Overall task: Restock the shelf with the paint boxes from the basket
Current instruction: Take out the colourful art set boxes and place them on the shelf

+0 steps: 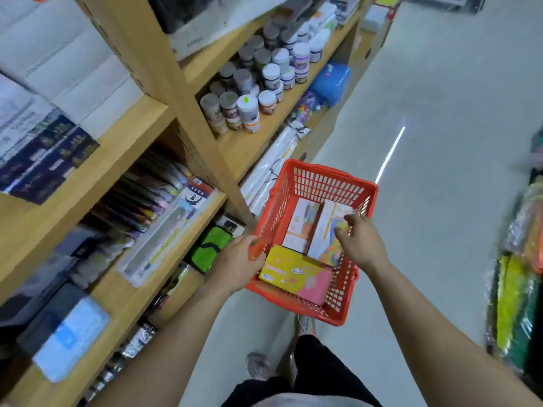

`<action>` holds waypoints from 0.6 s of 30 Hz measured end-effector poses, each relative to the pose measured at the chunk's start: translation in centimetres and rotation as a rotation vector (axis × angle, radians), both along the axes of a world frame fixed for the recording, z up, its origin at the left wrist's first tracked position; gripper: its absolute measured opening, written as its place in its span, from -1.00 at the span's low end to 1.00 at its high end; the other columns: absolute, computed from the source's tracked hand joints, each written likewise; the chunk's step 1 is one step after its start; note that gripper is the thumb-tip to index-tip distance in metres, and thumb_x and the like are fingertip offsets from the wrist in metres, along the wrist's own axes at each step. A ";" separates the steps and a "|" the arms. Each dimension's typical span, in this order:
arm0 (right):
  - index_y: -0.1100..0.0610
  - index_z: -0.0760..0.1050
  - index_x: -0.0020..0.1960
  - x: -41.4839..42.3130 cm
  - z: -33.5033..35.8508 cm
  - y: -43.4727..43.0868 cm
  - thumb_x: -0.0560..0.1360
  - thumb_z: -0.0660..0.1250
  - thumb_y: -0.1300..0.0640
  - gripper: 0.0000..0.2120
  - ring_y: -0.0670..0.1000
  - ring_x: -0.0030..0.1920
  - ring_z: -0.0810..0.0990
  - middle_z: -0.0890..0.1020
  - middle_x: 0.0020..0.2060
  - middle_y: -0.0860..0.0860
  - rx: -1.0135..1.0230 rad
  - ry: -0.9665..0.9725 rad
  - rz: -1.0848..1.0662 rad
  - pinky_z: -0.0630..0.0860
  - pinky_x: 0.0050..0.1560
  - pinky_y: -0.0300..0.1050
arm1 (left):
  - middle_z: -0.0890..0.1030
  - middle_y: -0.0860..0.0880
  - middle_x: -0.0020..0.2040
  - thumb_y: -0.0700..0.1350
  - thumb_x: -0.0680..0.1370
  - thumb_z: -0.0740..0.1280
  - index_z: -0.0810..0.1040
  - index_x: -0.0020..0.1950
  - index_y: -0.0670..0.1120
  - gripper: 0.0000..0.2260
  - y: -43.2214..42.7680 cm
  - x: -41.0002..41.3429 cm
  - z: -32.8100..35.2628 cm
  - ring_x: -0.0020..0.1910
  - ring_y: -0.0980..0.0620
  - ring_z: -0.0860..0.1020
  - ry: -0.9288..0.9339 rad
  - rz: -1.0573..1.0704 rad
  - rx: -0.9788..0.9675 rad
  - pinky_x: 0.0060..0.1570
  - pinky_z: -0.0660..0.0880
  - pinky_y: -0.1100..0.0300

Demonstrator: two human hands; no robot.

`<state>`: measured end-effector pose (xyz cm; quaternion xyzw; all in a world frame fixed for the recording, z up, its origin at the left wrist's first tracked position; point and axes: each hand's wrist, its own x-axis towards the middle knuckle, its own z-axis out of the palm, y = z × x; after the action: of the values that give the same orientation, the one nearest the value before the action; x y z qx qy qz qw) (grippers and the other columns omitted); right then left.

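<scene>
Restocking looks barely begun: three boxes (296,274) lie in the basket (323,183), which the left hand (239,261) grips by its rim, while the right hand (360,240) reaches in, fingers loosely spread, holding nothing yet, the shelf (164,277) alongside.

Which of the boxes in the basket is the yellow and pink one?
It is the yellow and pink box at the near end of the red basket, beside the left hand. The other two boxes, farther in, are mostly white and orange.
</scene>
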<state>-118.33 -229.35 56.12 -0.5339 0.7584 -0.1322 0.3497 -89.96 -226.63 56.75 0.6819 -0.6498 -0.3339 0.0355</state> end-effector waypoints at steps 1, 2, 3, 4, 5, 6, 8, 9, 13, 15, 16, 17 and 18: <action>0.26 0.51 0.41 -0.6 -1.5 0.3 0.58 0.35 0.11 -0.56 0.27 0.33 0.53 0.55 0.33 0.28 0.019 -0.006 -0.020 0.46 0.27 0.07 | 0.57 -0.02 0.32 0.10 0.54 0.35 0.49 0.39 0.02 -0.57 -0.7 -0.8 -1.2 0.26 -0.06 0.54 -0.010 -0.013 0.019 0.08 0.46 0.12; 0.26 0.51 0.41 -1.1 -2.9 0.5 0.57 0.36 0.12 -0.56 0.30 0.34 0.53 0.55 0.31 0.29 0.038 -0.011 -0.041 0.47 0.28 0.09 | 0.56 -0.05 0.35 0.09 0.54 0.35 0.49 0.41 0.00 -0.55 -1.5 -1.6 -2.5 0.29 -0.08 0.53 -0.013 -0.027 0.034 0.15 0.47 0.08; 0.27 0.51 0.40 -1.6 -4.4 0.8 0.56 0.36 0.13 -0.56 0.32 0.33 0.52 0.55 0.29 0.31 0.058 -0.014 -0.068 0.47 0.30 0.12 | 0.56 -0.07 0.36 0.09 0.54 0.36 0.49 0.42 -0.02 -0.54 -2.2 -2.5 -3.8 0.31 -0.09 0.52 -0.012 -0.044 0.049 0.21 0.47 0.06; 0.27 0.51 0.38 -2.1 -5.9 1.2 0.56 0.37 0.11 -0.56 0.34 0.31 0.53 0.56 0.27 0.31 0.074 -0.011 -0.103 0.47 0.30 0.14 | 0.55 -0.09 0.37 0.08 0.55 0.37 0.48 0.43 -0.04 -0.53 -2.8 -3.3 -5.2 0.32 -0.11 0.52 -0.009 -0.065 0.065 0.24 0.46 0.04; 0.26 0.51 0.37 -2.6 -7.3 1.5 0.55 0.38 0.10 -0.56 0.35 0.30 0.53 0.56 0.24 0.31 0.085 -0.005 -0.148 0.46 0.29 0.14 | 0.56 -0.10 0.37 0.07 0.55 0.38 0.48 0.43 -0.06 -0.52 -3.6 -4.2 -6.7 0.32 -0.12 0.52 -0.001 -0.083 0.085 0.25 0.45 0.05; 0.26 0.51 0.37 -3.0 -8.6 1.9 0.55 0.39 0.08 -0.55 0.36 0.29 0.52 0.55 0.22 0.31 0.091 -0.002 -0.199 0.45 0.28 0.14 | 0.56 -0.12 0.36 0.06 0.55 0.39 0.48 0.44 -0.07 -0.52 -4.4 -5.1 -8.3 0.31 -0.13 0.53 0.019 -0.090 0.111 0.24 0.46 0.05; 0.23 0.44 0.45 -3.6 -11.0 3.0 0.54 0.40 0.08 -0.47 0.35 0.32 0.49 0.54 0.26 0.30 0.075 -0.005 -0.269 0.43 0.32 0.14 | 0.56 -0.12 0.37 0.04 0.55 0.40 0.45 0.45 -0.09 -0.49 -6.0 -7.1 -11.8 0.30 -0.13 0.55 0.065 -0.086 0.170 0.23 0.48 0.04; 0.23 0.39 0.51 -3.6 -12.1 3.5 0.55 0.40 0.09 -0.42 0.34 0.34 0.48 0.52 0.29 0.29 0.072 -0.014 -0.283 0.43 0.34 0.14 | 0.56 -0.12 0.37 0.04 0.54 0.41 0.44 0.46 -0.09 -0.48 -6.7 -8.1 -13.6 0.29 -0.13 0.55 0.084 -0.076 0.197 0.21 0.48 0.05; 0.18 0.17 0.64 -2.7 -16.0 4.8 0.60 0.33 0.15 -0.33 0.26 0.37 0.48 0.50 0.37 0.24 0.072 -0.110 -0.338 0.46 0.34 0.16 | 0.48 -0.17 0.45 0.02 0.53 0.44 0.34 0.53 -0.15 -0.37 -9.4 -12.1 -21.3 0.38 -0.16 0.49 0.172 -0.020 0.256 0.30 0.44 0.02; 0.13 0.16 0.64 -2.1 -17.5 5.0 0.63 0.29 0.15 -0.37 0.19 0.35 0.53 0.53 0.37 0.16 0.009 -0.174 -0.408 0.51 0.29 0.19 | 0.44 -0.15 0.50 0.07 0.53 0.43 0.27 0.57 -0.13 -0.31 -10.4 -13.9 -25.0 0.43 -0.15 0.45 0.214 0.003 0.297 0.29 0.41 0.06; 0.09 0.16 0.64 -1.9 -18.0 5.0 0.64 0.27 0.13 -0.39 0.16 0.36 0.55 0.54 0.39 0.11 -0.022 -0.187 -0.439 0.52 0.28 0.19 | 0.45 -0.13 0.49 0.09 0.53 0.42 0.24 0.59 -0.09 -0.30 -10.9 -14.6 -26.8 0.42 -0.15 0.45 0.242 0.011 0.308 0.23 0.38 0.12; 0.04 0.15 0.65 -1.8 -18.5 5.0 0.65 0.26 0.10 -0.39 0.13 0.37 0.56 0.53 0.42 0.07 -0.040 -0.181 -0.463 0.53 0.28 0.18 | 0.46 -0.10 0.49 0.11 0.54 0.41 0.21 0.60 -0.05 -0.29 -11.1 -15.2 -28.3 0.42 -0.14 0.46 0.270 0.019 0.324 0.20 0.38 0.14; -0.01 0.13 0.66 -1.7 -18.9 5.1 0.64 0.25 0.07 -0.37 0.11 0.39 0.56 0.52 0.46 0.02 -0.044 -0.165 -0.476 0.54 0.30 0.17 | 0.45 -0.08 0.51 0.13 0.55 0.39 0.16 0.62 -0.01 -0.27 -11.2 -15.9 -29.6 0.42 -0.14 0.46 0.295 0.026 0.354 0.22 0.39 0.12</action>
<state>-120.03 -224.25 37.25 -0.3352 0.8286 -0.2704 0.3575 -105.83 -237.87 27.16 0.6298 -0.5600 -0.5381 0.0143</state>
